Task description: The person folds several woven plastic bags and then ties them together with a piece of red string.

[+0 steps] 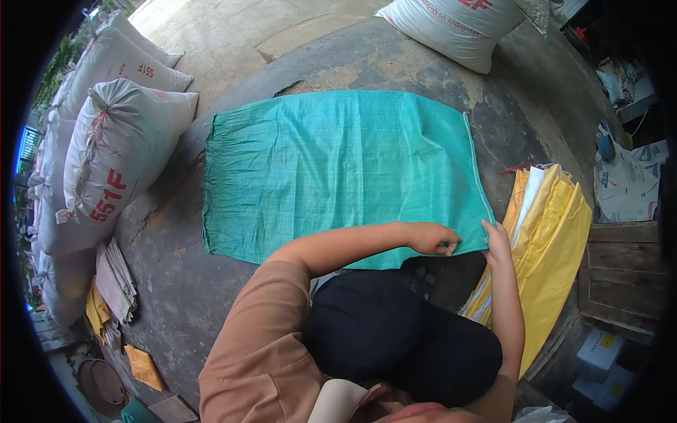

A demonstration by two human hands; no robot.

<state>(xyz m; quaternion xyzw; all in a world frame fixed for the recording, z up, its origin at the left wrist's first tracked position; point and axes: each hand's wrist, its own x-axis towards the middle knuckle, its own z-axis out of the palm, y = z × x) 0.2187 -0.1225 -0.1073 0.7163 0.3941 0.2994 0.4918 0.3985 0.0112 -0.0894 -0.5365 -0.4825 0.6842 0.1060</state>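
Observation:
A green woven sack (331,169) lies flat on the floor, its gathered end at the left and its hemmed end at the right. My left hand (434,238) is closed on the sack's near edge, close to the right corner, with the fingers curled in. At that corner my right hand (497,243) pinches the hemmed edge between thumb and fingers. Just right of it lies a stack of folded yellow sacks (553,233), with white ones among them. My knees in dark trousers (367,317) hide part of the floor below the sack.
Full white sacks (130,148) marked 551F stand along the left, and another full white sack (458,32) sits at the top. Folded grey sacks (116,282) and an orange-yellow piece (144,366) lie lower left. A wooden box (620,271) stands at the right.

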